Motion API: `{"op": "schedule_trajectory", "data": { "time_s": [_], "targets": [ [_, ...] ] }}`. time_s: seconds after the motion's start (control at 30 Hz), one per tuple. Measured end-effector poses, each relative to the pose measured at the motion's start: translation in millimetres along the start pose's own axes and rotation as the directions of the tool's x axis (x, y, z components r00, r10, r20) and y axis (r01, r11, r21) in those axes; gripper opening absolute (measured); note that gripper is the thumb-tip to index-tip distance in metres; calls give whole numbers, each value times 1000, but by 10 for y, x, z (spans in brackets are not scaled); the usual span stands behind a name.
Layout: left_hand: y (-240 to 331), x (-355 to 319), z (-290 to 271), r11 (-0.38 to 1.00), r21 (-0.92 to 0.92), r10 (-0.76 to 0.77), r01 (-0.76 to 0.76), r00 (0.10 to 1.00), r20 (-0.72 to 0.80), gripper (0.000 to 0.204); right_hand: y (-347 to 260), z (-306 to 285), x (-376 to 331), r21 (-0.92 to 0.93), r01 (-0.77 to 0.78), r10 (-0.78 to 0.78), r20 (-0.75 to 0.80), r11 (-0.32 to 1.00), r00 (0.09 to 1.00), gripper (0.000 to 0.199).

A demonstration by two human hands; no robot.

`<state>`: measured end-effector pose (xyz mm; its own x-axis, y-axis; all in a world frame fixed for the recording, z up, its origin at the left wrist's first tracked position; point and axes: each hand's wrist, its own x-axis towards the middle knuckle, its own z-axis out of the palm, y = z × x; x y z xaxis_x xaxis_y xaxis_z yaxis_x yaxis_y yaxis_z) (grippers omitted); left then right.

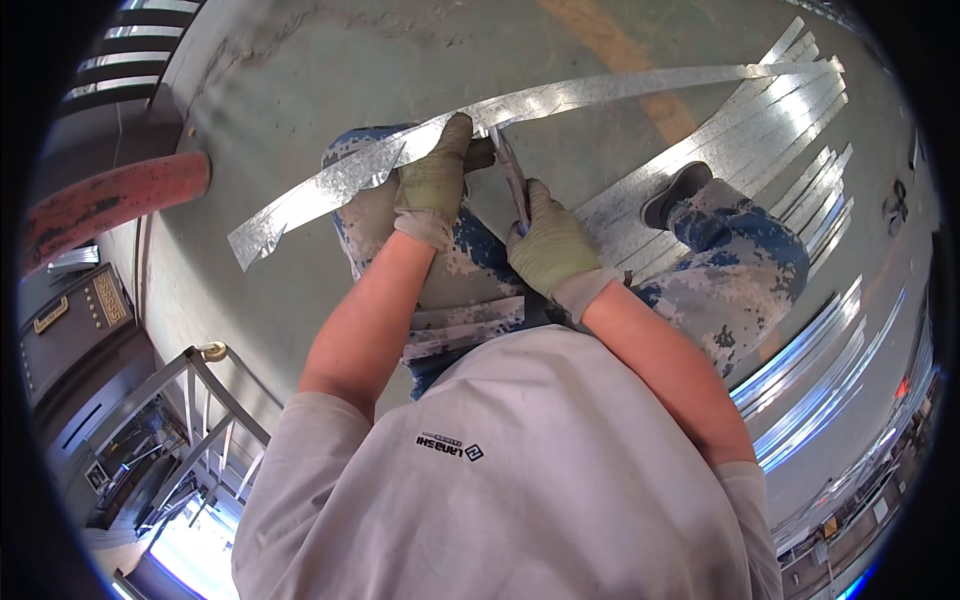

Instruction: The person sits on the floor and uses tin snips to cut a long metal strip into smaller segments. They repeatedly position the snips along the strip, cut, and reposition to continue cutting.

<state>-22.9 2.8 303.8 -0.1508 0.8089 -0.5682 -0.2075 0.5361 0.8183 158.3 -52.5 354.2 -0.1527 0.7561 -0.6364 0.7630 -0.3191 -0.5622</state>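
A long, shiny sheet-metal strip (560,95) slants across the view above the green floor (330,80), its far end over a stack of flat metal strips (735,145). The gloved left hand (433,180) grips it near the bent, notched part. The gloved right hand (550,240) is closed around a metal hand tool (511,170) — snips or pliers, I cannot tell which — whose tip meets the strip's lower edge. On the grey T-shirt (560,450), dark lettering beside a small diamond emblem (474,453) appears upside down.
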Motion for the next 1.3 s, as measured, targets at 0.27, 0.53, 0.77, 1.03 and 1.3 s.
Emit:
{"op": "schedule_trajectory", "data": {
  "time_s": [0.27, 0.53, 0.77, 1.03, 1.3],
  "targets": [
    [70, 0, 32, 986, 157, -52, 58, 998, -40, 50, -285, -20, -14, -124, -183, 185, 3, 975, 983, 53],
    [61, 33, 52, 999, -25, -29, 29, 1000, -11, 51, -197, -64, -23, -132, -144, 144, -17, 981, 990, 70],
    [89, -31, 15, 998, -57, -2, 1, 1000, -15, 47, 53, -70, -52, -106, -48, 45, -25, 993, 999, 63],
    [75, 0, 8, 998, -54, -25, 28, 998, 61, 50, 277, -129, -29, 492, -49, -104, 278, 869, 955, 35],
    [118, -35, -13, 998, -39, -56, 59, 996, 75, 49, 255, -199, 49, 751, -385, -147, 532, 537, 834, 52]
  ]
}}
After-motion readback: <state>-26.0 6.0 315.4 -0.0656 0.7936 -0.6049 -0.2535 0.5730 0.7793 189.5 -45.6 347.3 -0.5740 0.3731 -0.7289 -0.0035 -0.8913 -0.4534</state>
